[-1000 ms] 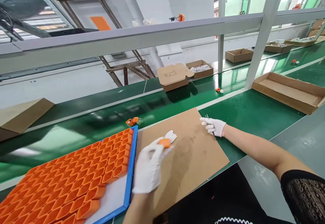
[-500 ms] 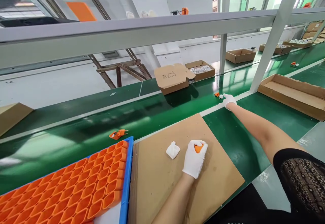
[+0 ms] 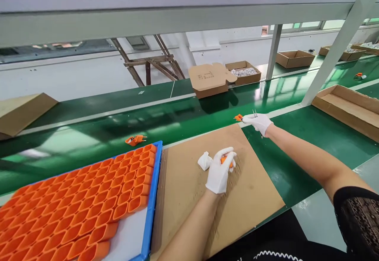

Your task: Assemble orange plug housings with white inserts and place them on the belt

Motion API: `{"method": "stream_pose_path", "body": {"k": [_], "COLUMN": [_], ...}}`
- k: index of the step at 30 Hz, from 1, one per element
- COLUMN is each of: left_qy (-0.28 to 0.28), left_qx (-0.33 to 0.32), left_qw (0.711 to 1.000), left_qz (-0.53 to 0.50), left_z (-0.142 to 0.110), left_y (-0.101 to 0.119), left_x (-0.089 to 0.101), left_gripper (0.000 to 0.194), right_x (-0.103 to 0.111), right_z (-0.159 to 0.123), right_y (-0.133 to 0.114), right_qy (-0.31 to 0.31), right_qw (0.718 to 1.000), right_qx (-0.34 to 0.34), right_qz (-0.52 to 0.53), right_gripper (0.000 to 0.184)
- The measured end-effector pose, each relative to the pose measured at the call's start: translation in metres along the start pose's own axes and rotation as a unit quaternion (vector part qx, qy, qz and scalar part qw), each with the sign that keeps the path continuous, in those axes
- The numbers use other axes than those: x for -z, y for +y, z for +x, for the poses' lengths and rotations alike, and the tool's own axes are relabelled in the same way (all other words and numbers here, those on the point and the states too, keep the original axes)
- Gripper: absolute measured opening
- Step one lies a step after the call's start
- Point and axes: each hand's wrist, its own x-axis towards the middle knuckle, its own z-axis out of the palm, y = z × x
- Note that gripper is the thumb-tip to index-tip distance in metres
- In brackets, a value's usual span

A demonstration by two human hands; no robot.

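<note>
My left hand [image 3: 220, 170], in a white glove, is closed around an orange plastic shell [image 3: 226, 161] above the cardboard sheet [image 3: 237, 198]. Just left of its fingers lies a crumpled white piece [image 3: 205, 161], perhaps cloth or paper. My right hand [image 3: 260, 123], also gloved, grips a plug at the edge of the green belt. Two metal pins stick up past the fingers, and the plug's orange part [image 3: 238, 117] pokes out to the left; the glove hides the rest. Another orange plug [image 3: 135, 139] with two pins rests on the belt behind the tray.
A blue tray [image 3: 154, 201] with rows of orange shells [image 3: 89, 201] stands at left. Across the green belt [image 3: 183, 115] are a flapped carton [image 3: 211, 79] and a box of white parts [image 3: 244, 73]. A shallow cardboard box [image 3: 349, 111] and slanted post [image 3: 334, 44] stand at right.
My right hand has picked up the plug from the belt and moved it left, nearer the cardboard. My left hand has turned slightly, still holding the orange shell. The view has tilted downward.
</note>
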Motion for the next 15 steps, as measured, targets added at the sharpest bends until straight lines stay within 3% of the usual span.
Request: {"method": "stream_pose_path", "body": {"k": [3, 4, 7, 11, 13, 15], "left_qy": [-0.035, -0.061, -0.154, -0.212, -0.223, -0.224], "left_qx": [0.017, 0.025, 0.053, 0.128, 0.156, 0.152], "left_qw": [0.998, 0.996, 0.983, 0.957, 0.948, 0.951], "left_qz": [-0.041, -0.055, -0.084, -0.153, -0.166, -0.146], "left_z": [-0.001, -0.003, -0.008, -0.008, -0.007, -0.007], "left_y": [0.004, 0.005, 0.010, 0.013, 0.012, 0.011], "left_x": [0.001, 0.001, 0.003, 0.007, 0.008, 0.008], "left_gripper": [0.070, 0.069, 0.055, 0.050, 0.051, 0.053], "right_x": [-0.018, -0.022, -0.031, -0.029, -0.026, -0.025], "right_z": [-0.063, -0.082, -0.121, -0.129, -0.124, -0.120], "right_y": [0.004, 0.005, 0.007, 0.011, 0.015, 0.020], "right_qy": [-0.081, -0.100, -0.079, -0.069, -0.082, -0.133], "right_qw": [0.996, 0.992, 0.985, 0.957, 0.950, 0.951], "right_qx": [0.012, 0.044, 0.152, 0.283, 0.301, 0.276], "right_qz": [0.034, 0.056, 0.017, -0.012, 0.021, 0.050], "right_gripper": [0.035, 0.033, 0.026, 0.041, 0.064, 0.071]}}
